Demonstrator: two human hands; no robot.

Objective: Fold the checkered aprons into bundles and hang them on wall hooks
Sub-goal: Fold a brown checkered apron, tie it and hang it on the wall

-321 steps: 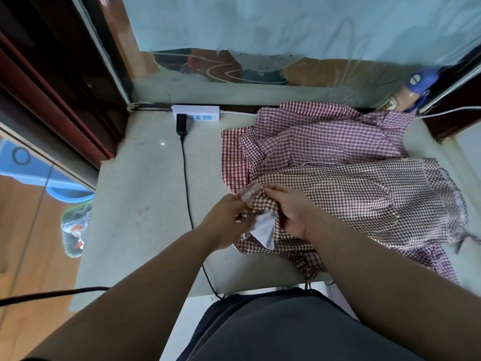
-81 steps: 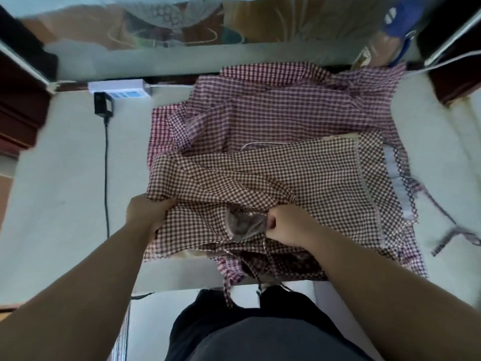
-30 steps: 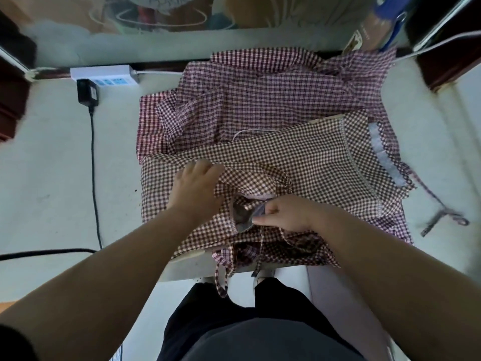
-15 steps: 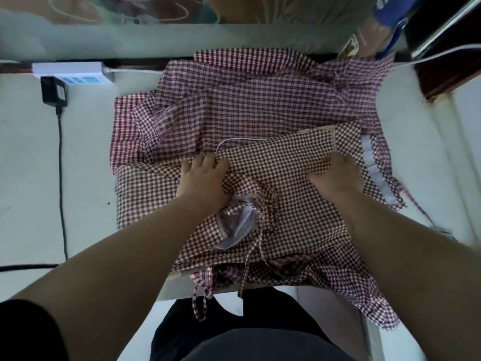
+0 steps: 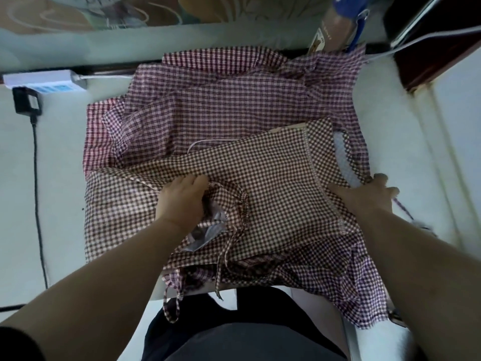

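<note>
A brown-and-white checkered apron (image 5: 276, 178) lies spread on the pale table (image 5: 59, 183), partly folded, its ties hanging over the near edge. Under it, farther back, lies a red-and-white checkered apron (image 5: 221, 100). My left hand (image 5: 182, 199) presses down on the brown apron's middle beside a bunched fold and a pale lining patch. My right hand (image 5: 364, 196) lies flat on the apron's right edge, fingers spread, next to a white trim strip.
A white power strip (image 5: 44, 80) with a black plug (image 5: 26, 104) sits at the back left; its black cable (image 5: 36, 183) runs down the table's left side. A bottle with a blue cap (image 5: 338, 24) stands at the back right. A white cable (image 5: 416, 40) crosses the far right corner.
My right hand has slid from the apron's upper middle out to its right edge. My left hand stays pressed near the middle fold. The view has shifted slightly.
</note>
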